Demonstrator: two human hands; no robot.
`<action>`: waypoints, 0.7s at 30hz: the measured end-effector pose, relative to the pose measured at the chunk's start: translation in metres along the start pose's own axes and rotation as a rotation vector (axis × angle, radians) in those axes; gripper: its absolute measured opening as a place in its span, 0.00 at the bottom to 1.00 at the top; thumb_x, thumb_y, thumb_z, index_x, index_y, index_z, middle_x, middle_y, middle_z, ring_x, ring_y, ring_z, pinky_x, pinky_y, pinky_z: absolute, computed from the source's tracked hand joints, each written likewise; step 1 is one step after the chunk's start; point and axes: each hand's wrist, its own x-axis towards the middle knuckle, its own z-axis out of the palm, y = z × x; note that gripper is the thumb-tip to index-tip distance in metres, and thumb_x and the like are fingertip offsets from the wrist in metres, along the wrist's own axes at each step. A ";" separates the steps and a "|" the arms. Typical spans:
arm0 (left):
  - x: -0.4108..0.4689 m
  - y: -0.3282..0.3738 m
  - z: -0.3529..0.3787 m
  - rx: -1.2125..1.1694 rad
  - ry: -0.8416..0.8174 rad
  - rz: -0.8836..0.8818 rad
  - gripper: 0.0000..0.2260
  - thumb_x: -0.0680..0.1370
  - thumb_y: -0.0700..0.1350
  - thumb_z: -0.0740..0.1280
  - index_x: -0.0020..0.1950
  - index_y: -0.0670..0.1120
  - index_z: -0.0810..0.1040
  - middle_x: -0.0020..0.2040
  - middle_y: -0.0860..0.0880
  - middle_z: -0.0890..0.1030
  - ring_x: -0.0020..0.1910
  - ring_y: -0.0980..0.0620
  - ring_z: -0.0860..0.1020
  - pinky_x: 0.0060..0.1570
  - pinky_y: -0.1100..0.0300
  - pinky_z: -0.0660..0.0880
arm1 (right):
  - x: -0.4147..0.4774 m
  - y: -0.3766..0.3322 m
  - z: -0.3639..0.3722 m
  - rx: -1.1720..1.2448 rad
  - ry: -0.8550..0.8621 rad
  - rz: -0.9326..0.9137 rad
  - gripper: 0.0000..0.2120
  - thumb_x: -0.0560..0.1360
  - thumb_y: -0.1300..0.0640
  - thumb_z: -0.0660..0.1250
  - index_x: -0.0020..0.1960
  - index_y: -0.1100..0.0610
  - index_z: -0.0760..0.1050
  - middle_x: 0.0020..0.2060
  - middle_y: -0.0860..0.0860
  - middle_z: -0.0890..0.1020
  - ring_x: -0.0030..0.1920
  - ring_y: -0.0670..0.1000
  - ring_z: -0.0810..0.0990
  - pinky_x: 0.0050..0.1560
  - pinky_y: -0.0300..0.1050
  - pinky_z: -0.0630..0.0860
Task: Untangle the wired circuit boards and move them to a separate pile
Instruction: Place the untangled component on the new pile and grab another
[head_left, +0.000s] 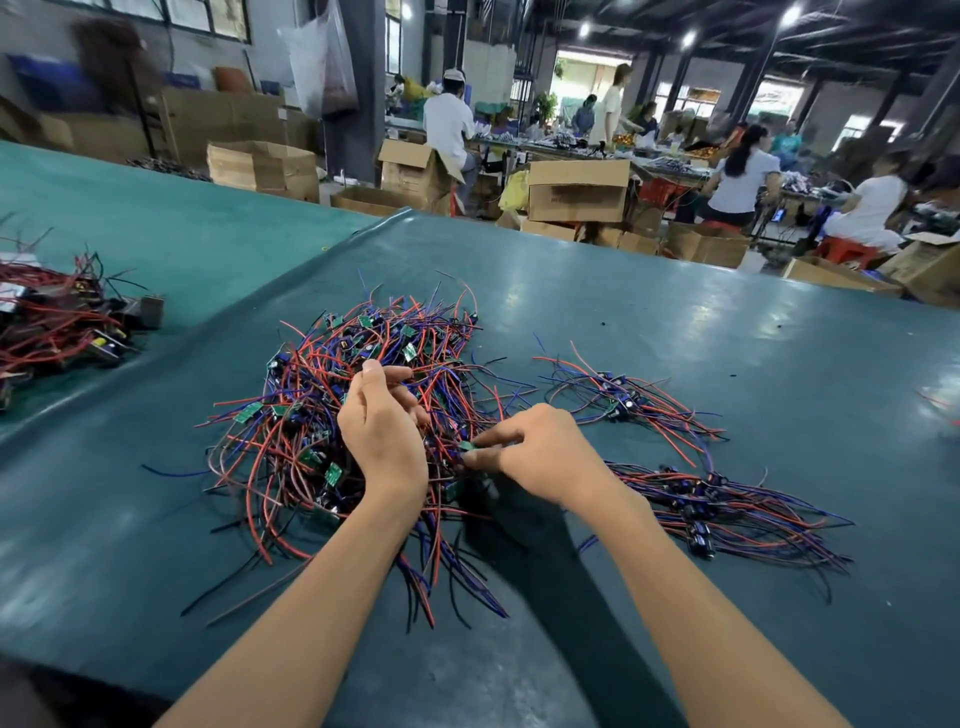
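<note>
The right hand pinches a small green circuit board between thumb and forefinger at the near right edge of the tangled heap. The left hand, just beside it, has its fingers curled into the heap and grips a bunch of red and blue wires near the middle.

This looks like the freeing step: one board is chosen, but its leads are not yet clear of the rest. The next move probably calls for the left hand to hold the mass down while the right draws the board off to the right. It should go slowly, so the leads slip out rather than drag a clump along.

To the right of the heap lie two looser piles, a far pile and a near pile. Their wires run roughly one way, so I take them for the sorted boards. The heap is much the larger, so most of the task seems left to do.

Everything rests on a glossy dark teal table cover. At its far left sits another bundle of mostly red wire. Beyond is a workshop, with cardboard boxes on the floor, seated workers at long benches and lights overhead.
</note>
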 end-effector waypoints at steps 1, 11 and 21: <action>0.000 0.000 0.000 -0.002 0.003 0.001 0.18 0.86 0.48 0.57 0.41 0.42 0.78 0.25 0.54 0.71 0.23 0.53 0.70 0.28 0.58 0.69 | 0.000 -0.001 -0.004 -0.026 0.001 -0.020 0.13 0.68 0.43 0.79 0.50 0.48 0.87 0.33 0.44 0.84 0.36 0.39 0.79 0.38 0.32 0.72; -0.003 0.001 -0.001 0.121 -0.060 0.069 0.19 0.86 0.49 0.56 0.42 0.42 0.79 0.26 0.53 0.73 0.25 0.54 0.71 0.28 0.59 0.70 | -0.015 -0.022 -0.061 0.293 0.050 0.039 0.05 0.74 0.58 0.72 0.42 0.60 0.81 0.34 0.51 0.86 0.38 0.50 0.82 0.49 0.51 0.79; -0.017 -0.011 0.001 0.433 -0.357 0.312 0.18 0.84 0.56 0.55 0.41 0.54 0.79 0.29 0.51 0.76 0.28 0.54 0.72 0.34 0.55 0.70 | -0.043 -0.038 -0.080 1.083 -0.158 0.144 0.11 0.81 0.52 0.62 0.54 0.60 0.78 0.31 0.52 0.76 0.26 0.50 0.73 0.26 0.42 0.73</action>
